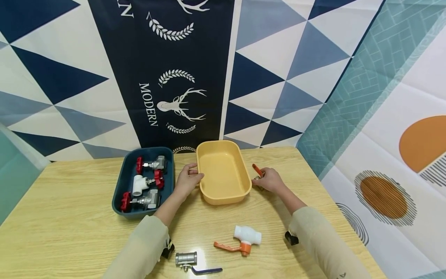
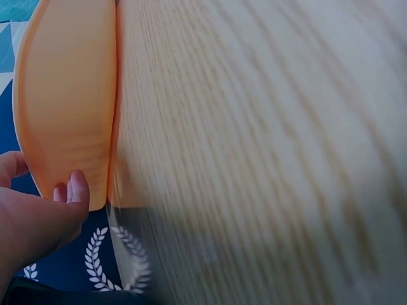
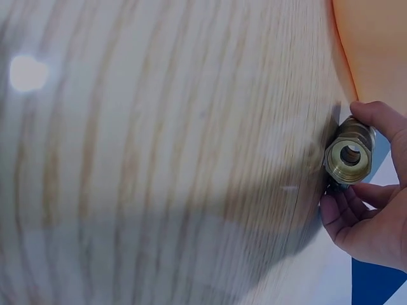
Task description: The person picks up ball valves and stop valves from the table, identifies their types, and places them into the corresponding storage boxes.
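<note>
My left hand [image 1: 186,181] is at the left side of the yellow plastic bin [image 1: 224,201], pinching its rim between thumb and fingers. In the left wrist view the fingertips lie against the outer wall of the bin [image 2: 70,95]. Right of the bin, my right hand [image 1: 272,180] grips a ball valve with an orange lever [image 1: 257,169]. The right wrist view shows its brass body [image 3: 350,152] held between thumb and fingers, the threaded opening facing the camera. This valve is close to the tabletop, beside the bin's wall. Nothing lies inside the bin.
Left of the bin stands a dark blue bin [image 1: 120,182] holding several red-handled valves. Nearer on the wooden table [image 1: 69,232] lie a white valve with an orange lever [image 1: 247,235] and a metal valve with a blue lever [image 1: 186,258]. A patterned cloth backdrop [image 1: 181,77] rises behind the table.
</note>
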The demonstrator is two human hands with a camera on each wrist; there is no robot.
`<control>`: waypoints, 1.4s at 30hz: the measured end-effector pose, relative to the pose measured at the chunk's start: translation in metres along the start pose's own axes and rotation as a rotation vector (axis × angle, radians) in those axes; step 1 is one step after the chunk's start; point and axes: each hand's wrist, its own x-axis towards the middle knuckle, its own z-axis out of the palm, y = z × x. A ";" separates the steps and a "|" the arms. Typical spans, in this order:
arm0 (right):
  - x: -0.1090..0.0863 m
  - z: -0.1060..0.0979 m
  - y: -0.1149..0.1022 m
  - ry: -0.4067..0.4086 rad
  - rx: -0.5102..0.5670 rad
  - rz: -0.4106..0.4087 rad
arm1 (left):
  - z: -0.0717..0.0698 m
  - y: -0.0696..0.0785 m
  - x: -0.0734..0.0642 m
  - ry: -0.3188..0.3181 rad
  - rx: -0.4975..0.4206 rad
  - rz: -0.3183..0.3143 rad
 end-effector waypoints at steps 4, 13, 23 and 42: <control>0.000 -0.003 -0.003 -0.004 -0.010 -0.013 | 0.000 0.002 0.000 -0.004 -0.006 -0.003; -0.003 -0.009 -0.007 0.004 -0.032 -0.024 | -0.001 0.005 -0.002 -0.007 -0.008 -0.007; -0.006 -0.010 -0.002 -0.009 -0.023 -0.008 | -0.001 0.004 -0.002 -0.013 -0.016 -0.008; -0.014 -0.024 0.001 0.005 0.034 -0.005 | -0.001 0.003 -0.003 -0.011 -0.018 -0.013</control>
